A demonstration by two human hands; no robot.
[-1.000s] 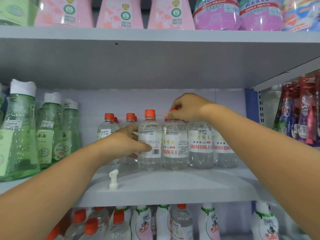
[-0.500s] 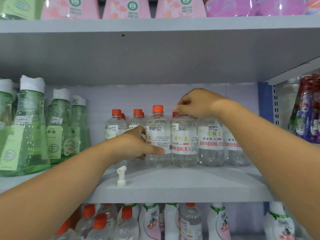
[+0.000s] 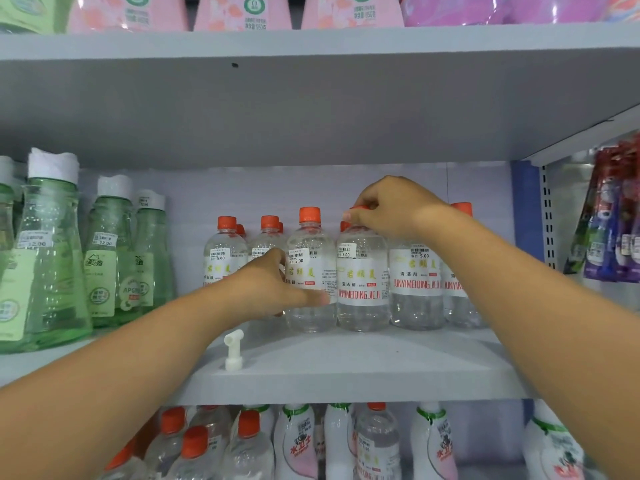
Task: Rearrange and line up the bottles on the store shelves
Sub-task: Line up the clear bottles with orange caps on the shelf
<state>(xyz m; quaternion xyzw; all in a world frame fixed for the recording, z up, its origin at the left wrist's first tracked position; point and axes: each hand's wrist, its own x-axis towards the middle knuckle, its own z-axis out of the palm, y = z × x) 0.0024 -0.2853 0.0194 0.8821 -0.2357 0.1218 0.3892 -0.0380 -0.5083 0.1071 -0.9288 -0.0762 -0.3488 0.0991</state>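
Observation:
Several clear bottles with orange caps and white labels stand in a row on the middle grey shelf (image 3: 346, 372). My left hand (image 3: 273, 285) wraps around the lower body of one clear bottle (image 3: 310, 271), thumb across its label. My right hand (image 3: 391, 206) pinches the orange cap of the neighbouring clear bottle (image 3: 362, 289), hiding most of the cap. Two more labelled bottles (image 3: 415, 292) stand to the right, partly behind my right forearm. Others (image 3: 225, 251) stand further back on the left.
Tall green bottles (image 3: 52, 265) with white caps fill the shelf's left side. A small white plastic nozzle (image 3: 233, 351) stands near the shelf's front edge. Pink bottles (image 3: 242, 12) sit on the shelf above; more bottles (image 3: 298, 441) crowd the shelf below. Hanging packets (image 3: 613, 230) are at right.
Both hands keep their holds on the same two bottles. The view has shifted slightly, so the shelf sits lower and further right in frame.

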